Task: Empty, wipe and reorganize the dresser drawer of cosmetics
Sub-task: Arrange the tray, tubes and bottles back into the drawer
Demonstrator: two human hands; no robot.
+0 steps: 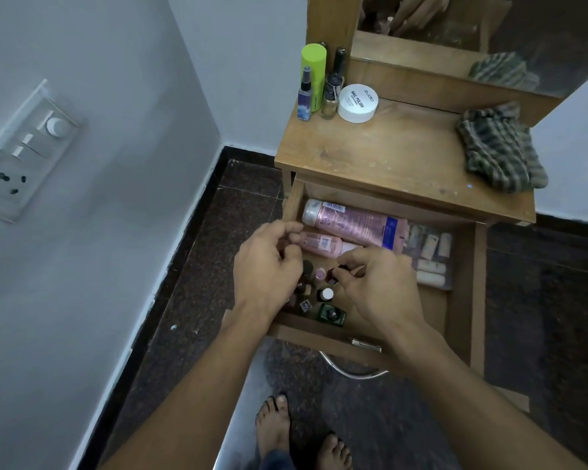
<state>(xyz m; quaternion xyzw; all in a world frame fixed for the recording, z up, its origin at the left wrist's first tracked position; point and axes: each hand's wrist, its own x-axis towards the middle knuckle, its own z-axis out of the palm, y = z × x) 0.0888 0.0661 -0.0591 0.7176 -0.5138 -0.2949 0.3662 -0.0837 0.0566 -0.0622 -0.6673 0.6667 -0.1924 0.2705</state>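
Pinching a small dark polish bottle by its cap between the thumb and fingertips of my right hand, I am taking it from the cluster of little bottles standing in the near left part of the open drawer. I am gripping it at the top because its neighbours are crowding it too closely for a hold on the sides. My left hand is hovering over the left edge of that cluster with its fingers curled. I cannot tell whether it is holding anything.

Behind the cluster, a small pink bottle and a large pink bottle are lying on their sides along the back. A clear pouch of sachets is sitting at the right. By my judgement, the emptying is only beginning.

On the dresser top, a green can, a spray bottle, a gold polish bottle and a white tub are standing bunched in the back left corner, leaving room for more. The striped cloth is lying at the right, probably waiting for the wiping.
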